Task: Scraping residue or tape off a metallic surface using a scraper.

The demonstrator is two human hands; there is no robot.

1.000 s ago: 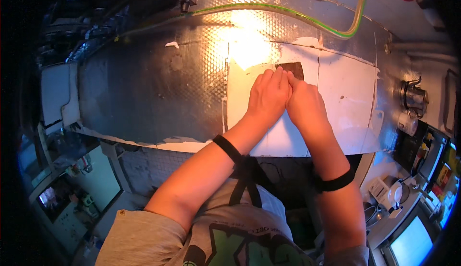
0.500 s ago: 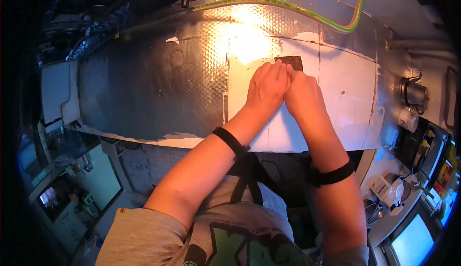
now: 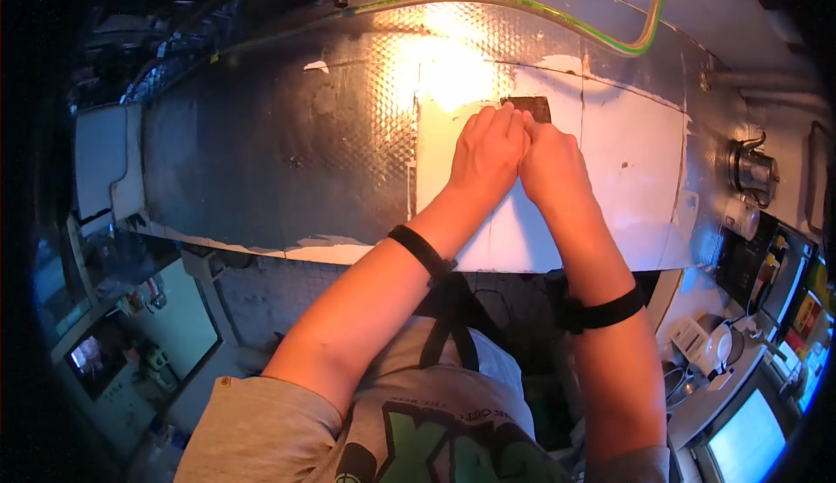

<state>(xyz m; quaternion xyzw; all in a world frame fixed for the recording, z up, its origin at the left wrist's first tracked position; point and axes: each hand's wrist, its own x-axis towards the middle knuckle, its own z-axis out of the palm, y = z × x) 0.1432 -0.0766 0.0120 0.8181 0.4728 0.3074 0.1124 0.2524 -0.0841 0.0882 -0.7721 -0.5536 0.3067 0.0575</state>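
Note:
My left hand (image 3: 488, 154) and my right hand (image 3: 555, 161) are pressed together over the far part of the counter. Their fingers are closed around the near end of a dark, flat, square-edged scraper (image 3: 532, 107). Its brown blade shows just beyond my fingertips, while my hands hide the grip. Under it lies a bare white tiled surface (image 3: 631, 139). To the left, a dimpled silver foil covering (image 3: 270, 156) still coats the counter, with a ragged edge beside the white tiles. A strong light glares off the foil behind my left hand.
A clear hose with a green stripe (image 3: 514, 0) runs along the back wall. At the right stand a metal kettle (image 3: 754, 175) and a small cup (image 3: 741, 218). A lit screen (image 3: 760, 439) is at the lower right. A white board (image 3: 102, 161) stands far left.
The whole view has shifted slightly. My hands and the scraper hold nearly the same place on the counter.

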